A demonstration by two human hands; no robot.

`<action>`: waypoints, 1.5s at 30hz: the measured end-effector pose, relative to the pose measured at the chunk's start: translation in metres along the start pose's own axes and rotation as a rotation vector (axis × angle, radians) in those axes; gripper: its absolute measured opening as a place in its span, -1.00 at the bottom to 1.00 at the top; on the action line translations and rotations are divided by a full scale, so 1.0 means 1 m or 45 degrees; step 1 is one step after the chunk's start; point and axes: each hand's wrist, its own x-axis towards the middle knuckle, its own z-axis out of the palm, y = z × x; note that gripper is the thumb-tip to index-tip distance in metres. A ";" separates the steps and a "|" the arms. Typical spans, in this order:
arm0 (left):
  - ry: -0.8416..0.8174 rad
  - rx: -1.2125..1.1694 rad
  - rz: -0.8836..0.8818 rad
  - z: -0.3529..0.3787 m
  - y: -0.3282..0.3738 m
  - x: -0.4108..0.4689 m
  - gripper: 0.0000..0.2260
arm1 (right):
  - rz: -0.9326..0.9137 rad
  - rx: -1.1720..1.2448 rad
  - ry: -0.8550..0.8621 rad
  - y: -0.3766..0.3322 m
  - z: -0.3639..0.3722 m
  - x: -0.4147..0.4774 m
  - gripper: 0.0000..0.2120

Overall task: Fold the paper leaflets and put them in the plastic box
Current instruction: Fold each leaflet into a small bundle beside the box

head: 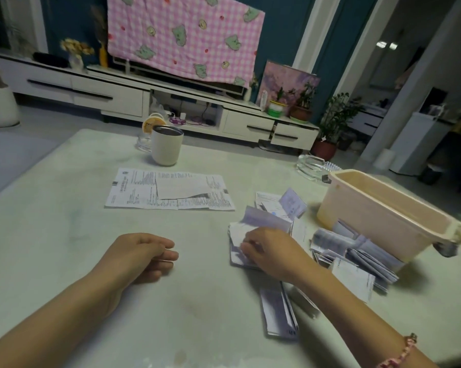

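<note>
Pale pink rectangular plastic box (370, 211). Creased folded white paper leaflet (237, 235): pinched by right hand (269, 251), palm down. Left hand (141, 254): loosely curled, holding nothing, resting on pale table (64, 235).

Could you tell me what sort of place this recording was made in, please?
Probably a home living room: a low white media cabinet along the wall, a pink checked cloth hanging above it, and potted plants beside it.
</note>
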 end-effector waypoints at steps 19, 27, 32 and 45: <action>0.014 0.006 -0.030 0.006 -0.001 0.002 -0.82 | 0.138 0.013 0.005 0.003 -0.017 0.008 -0.68; -0.004 -0.111 0.111 0.009 0.005 -0.007 -0.90 | 0.068 0.317 0.418 -0.028 -0.041 -0.005 -0.92; -0.200 -0.254 0.126 0.020 0.015 -0.014 -0.78 | 0.240 1.457 0.069 -0.066 -0.048 -0.014 -0.91; -0.085 -0.078 0.252 0.021 0.007 -0.013 -0.96 | 0.296 1.512 -0.176 -0.076 -0.034 -0.024 -0.74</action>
